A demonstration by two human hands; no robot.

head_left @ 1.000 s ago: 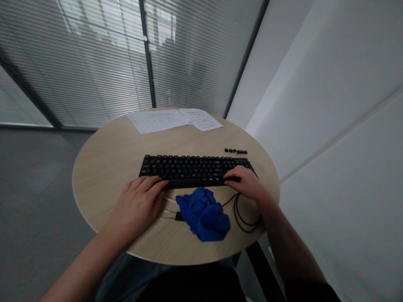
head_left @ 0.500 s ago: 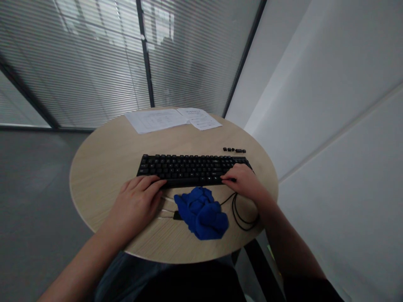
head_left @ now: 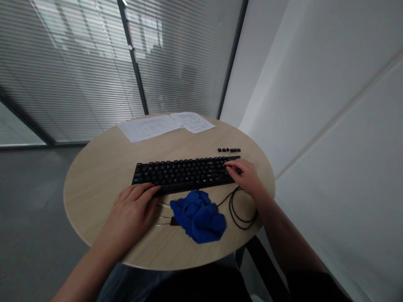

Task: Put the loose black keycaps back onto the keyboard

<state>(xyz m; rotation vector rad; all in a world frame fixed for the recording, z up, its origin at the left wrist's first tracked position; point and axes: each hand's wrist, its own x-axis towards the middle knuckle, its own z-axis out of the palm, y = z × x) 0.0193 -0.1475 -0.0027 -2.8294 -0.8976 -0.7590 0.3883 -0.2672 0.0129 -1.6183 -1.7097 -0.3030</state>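
Note:
A black keyboard (head_left: 185, 174) lies across the middle of the round wooden table. My left hand (head_left: 134, 209) rests palm down at its front left corner, fingers stretched out and touching the edge. Over the keys at the right end is my right hand (head_left: 245, 174), its thumb and fingertips pinched together. Whatever may be between those fingertips is hidden. Just in front of the keyboard sits a crumpled blue cloth (head_left: 201, 218). From under the cloth's left side sticks a black piece (head_left: 174, 221) with thin metal wires, partly covered.
Several loose black keycaps (head_left: 228, 149) stand in a row behind the keyboard's right end. A looped black cable (head_left: 233, 209) lies right of the cloth. Printed papers (head_left: 151, 128) lie at the table's far edge. A white wall (head_left: 330, 84) rises on the right.
My right hand has moved from the keyboard's front right edge farther back over the keys. My left hand stays at the corner. The whole view has tilted slightly.

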